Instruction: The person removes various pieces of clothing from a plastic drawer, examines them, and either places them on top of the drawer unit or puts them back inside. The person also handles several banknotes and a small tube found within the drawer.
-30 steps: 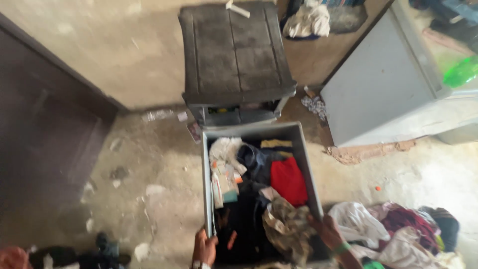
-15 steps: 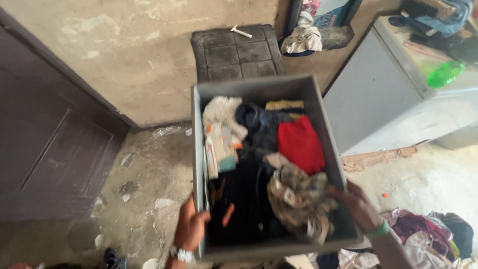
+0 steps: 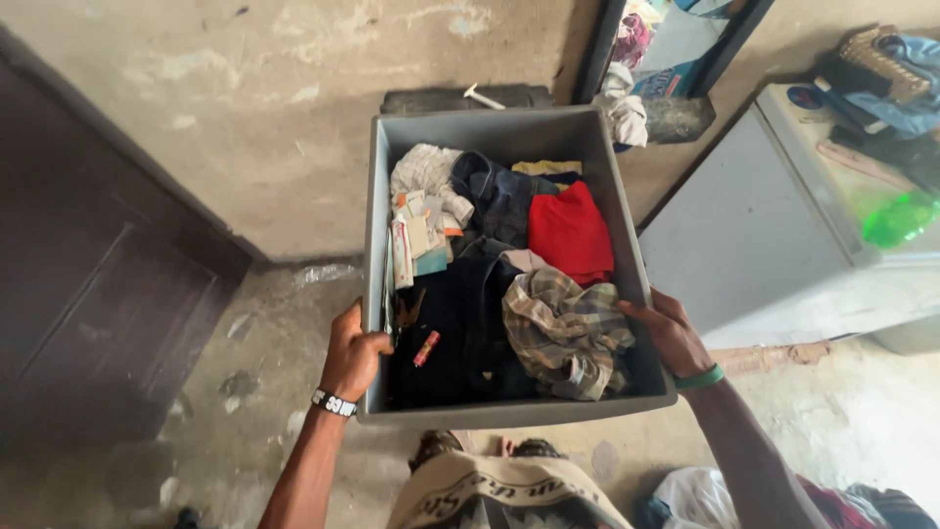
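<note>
I hold a grey plastic drawer [image 3: 509,132] up in front of me with both hands. My left hand [image 3: 352,355] grips its left wall, a beaded band on the wrist. My right hand [image 3: 670,335] grips its right wall, a green band on the wrist. Inside lie a plaid cloth [image 3: 563,328], a red garment [image 3: 570,233], dark clothes [image 3: 470,323], a white cloth [image 3: 423,172], small paper packets [image 3: 411,240] and a small red tube [image 3: 426,349].
A dark stool top [image 3: 460,98] stands behind the drawer by the wall. A grey-white cabinet [image 3: 764,216] with a green bottle [image 3: 896,217] is at the right. A dark door [image 3: 88,294] is at the left. Clothes [image 3: 705,495] lie at the lower right.
The drawer has come up off the floor and nearer to me, held in both hands. It now covers most of the dark stool behind it.
</note>
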